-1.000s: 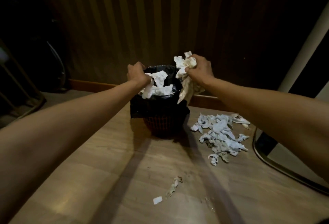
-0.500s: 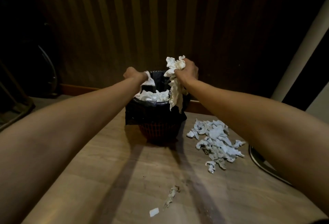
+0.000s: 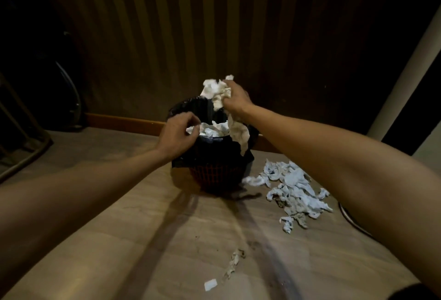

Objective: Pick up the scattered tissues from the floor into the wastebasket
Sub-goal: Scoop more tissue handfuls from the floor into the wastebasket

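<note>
The wastebasket [image 3: 214,175] is red mesh lined with a black bag and stands on the wooden floor by the wall. White tissues [image 3: 214,129] lie inside it. My right hand [image 3: 238,100] is above its far right rim, shut on a wad of tissues [image 3: 214,89] with a strand hanging over the rim. My left hand [image 3: 177,134] hovers at the near left rim, fingers loosely curled and apart, touching a tissue edge. A pile of scattered tissues [image 3: 294,190] lies on the floor right of the basket. Two small scraps [image 3: 233,264] lie nearer me.
A striped dark wall with a wooden baseboard [image 3: 124,122] stands right behind the basket. A white post [image 3: 405,73] rises at the right, with a curved metal base [image 3: 350,222] beside the pile. A dark frame [image 3: 26,154] sits at the far left.
My left hand has let its tissues fall into the basket and drawn back to the near rim. My right hand still holds its wad over the basket.
</note>
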